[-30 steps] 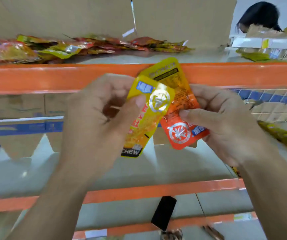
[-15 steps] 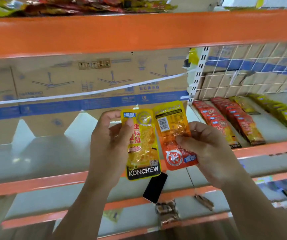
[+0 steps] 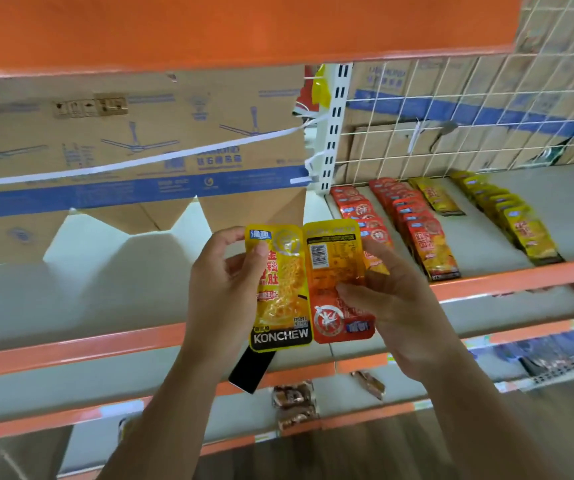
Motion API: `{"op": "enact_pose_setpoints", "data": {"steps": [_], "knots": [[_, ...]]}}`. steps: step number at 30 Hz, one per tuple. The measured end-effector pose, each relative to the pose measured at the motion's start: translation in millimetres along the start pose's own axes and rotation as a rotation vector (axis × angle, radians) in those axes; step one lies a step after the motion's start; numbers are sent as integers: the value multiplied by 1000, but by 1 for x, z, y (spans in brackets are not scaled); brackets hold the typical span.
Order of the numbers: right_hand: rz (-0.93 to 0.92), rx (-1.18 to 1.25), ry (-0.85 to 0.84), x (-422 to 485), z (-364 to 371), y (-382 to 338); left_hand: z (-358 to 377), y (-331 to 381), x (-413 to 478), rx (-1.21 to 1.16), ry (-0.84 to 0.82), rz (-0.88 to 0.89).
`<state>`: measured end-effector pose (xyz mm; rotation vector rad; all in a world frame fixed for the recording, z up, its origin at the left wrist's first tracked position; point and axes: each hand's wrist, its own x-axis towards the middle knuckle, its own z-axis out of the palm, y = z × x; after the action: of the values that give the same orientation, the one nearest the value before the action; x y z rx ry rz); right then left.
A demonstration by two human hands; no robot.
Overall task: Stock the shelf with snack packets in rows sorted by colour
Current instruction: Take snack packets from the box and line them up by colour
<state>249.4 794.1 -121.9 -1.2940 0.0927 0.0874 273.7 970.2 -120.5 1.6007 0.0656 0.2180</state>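
Left hand grips the yellow packet, right hand grips the orange packet, both upright; sorted rows lie beyond, nearer the right hand

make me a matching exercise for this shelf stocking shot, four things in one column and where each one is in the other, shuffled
Things
1. yellow KONCHEW packet
2. orange packet showing its barcode
3. red packet rows
4. brown packets

Places
A. lying on the lower shelf, below the hands
B. held in the left hand
C. lying on the shelf in front of the wire grid
D. held in the right hand

Pairs: 1-B, 2-D, 3-C, 4-A
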Motion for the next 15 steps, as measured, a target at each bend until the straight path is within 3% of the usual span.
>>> {"op": "enact_pose_setpoints", "data": {"steps": [5,15], "knots": [[-24,-38,-8,6,-45,0,43,-4,-5,-1,-1,-17],[13,-118,172,6,-134,-10,127,-6,-19,-60,-72,-140]]}}
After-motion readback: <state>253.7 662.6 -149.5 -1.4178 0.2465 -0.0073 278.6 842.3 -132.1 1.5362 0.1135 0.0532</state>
